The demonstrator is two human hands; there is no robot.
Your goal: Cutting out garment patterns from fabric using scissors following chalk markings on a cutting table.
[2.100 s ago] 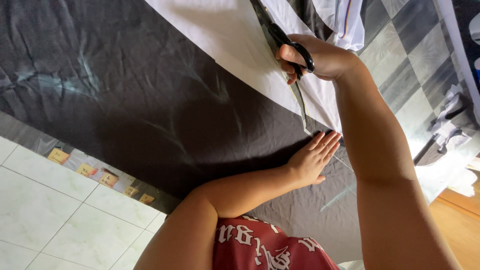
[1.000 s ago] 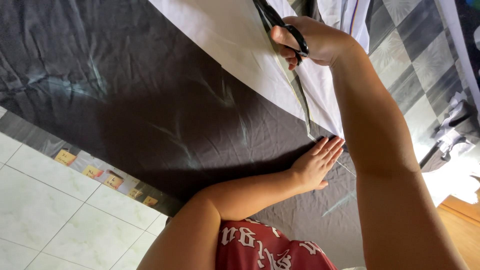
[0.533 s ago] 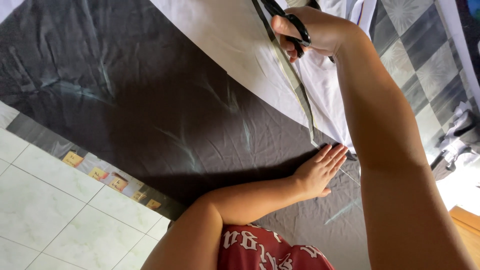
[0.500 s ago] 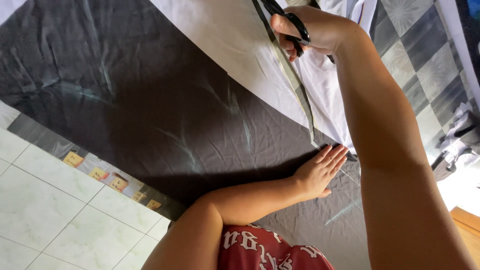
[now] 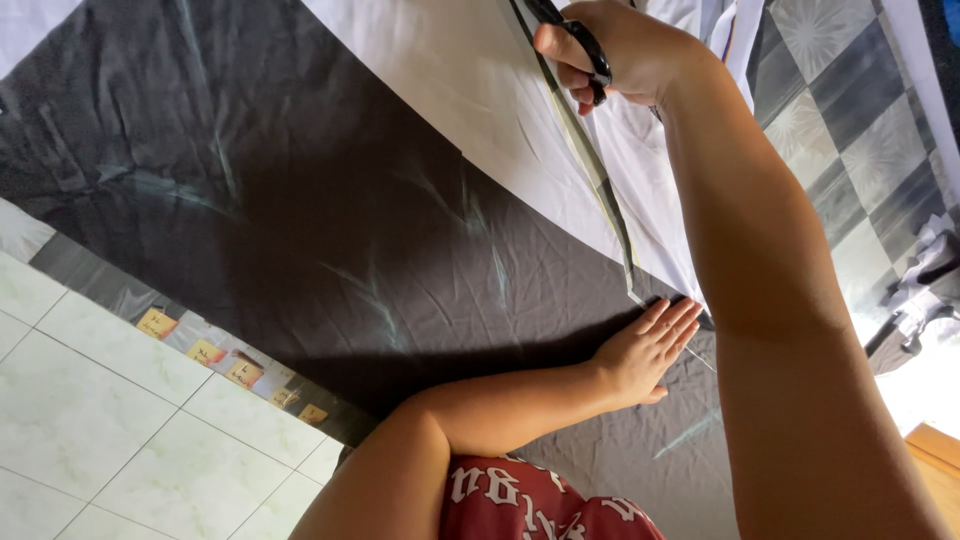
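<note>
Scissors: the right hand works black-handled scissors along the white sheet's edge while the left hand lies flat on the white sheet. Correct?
Not quite. In the head view the left hand lies flat on the dark fabric, not the white sheet. The rest holds.

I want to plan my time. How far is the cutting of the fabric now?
Done: a cut line runs along the white pattern sheet from near the left hand. In hand: the right hand works black-handled scissors while the left hand presses flat on the dark fabric. Left: whatever lies past the scissors is out of view.
</note>
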